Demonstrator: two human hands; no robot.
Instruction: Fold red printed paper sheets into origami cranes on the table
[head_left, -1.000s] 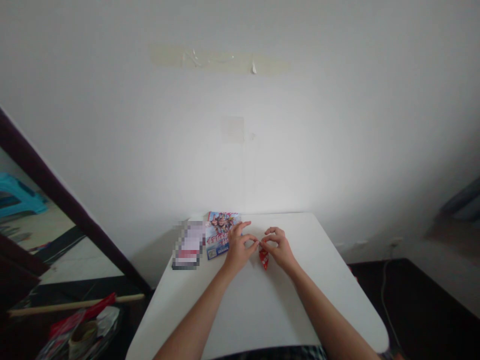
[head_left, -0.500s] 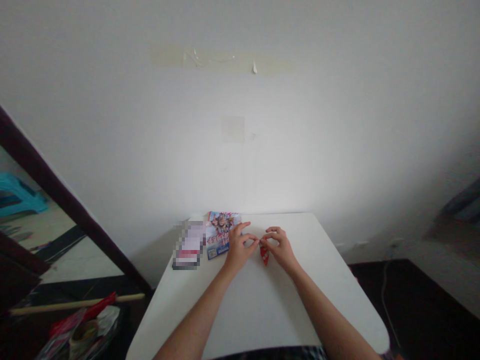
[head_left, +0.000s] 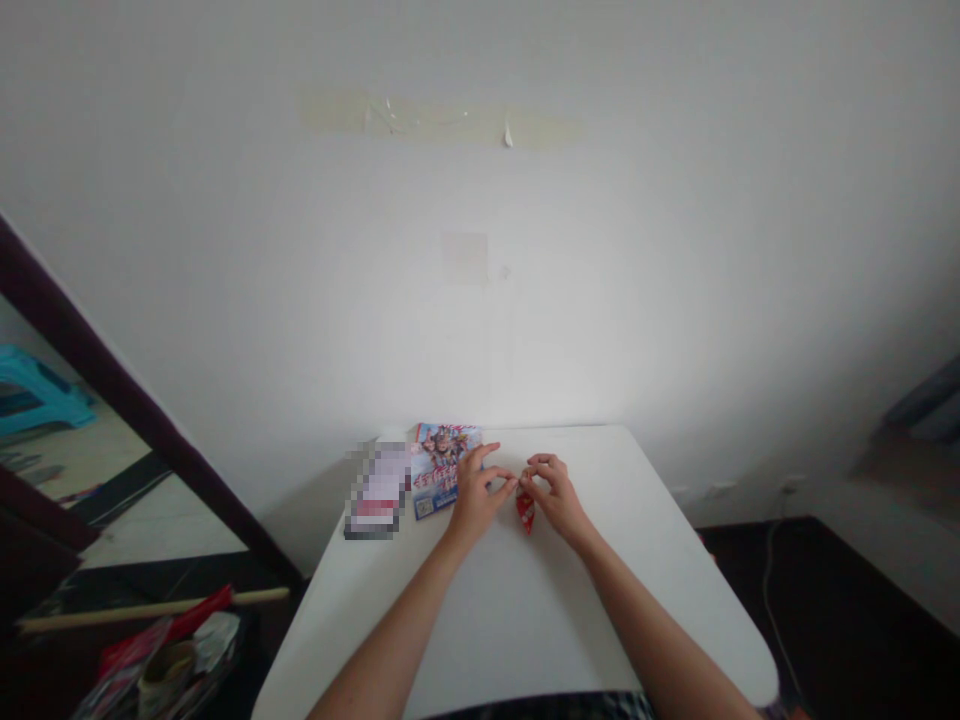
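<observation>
beside the pale wall [head_left: 570, 330], over the white desk [head_left: 510, 625], the red packet [head_left: 526, 513] has just swung slightly leftward, still held, the right hand [head_left: 559, 497] pinching it, the left hand [head_left: 475, 492] seemingly pinching its top edge.

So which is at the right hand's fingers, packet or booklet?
The small red packet, tapering to a point; the larger, multicoloured booklet lies on the white table, partly hidden by the left hand.

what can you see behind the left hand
Part of a colourful printed item and some white table. The left hand covers the item's lower right corner, so any print there cannot be seen.
</observation>
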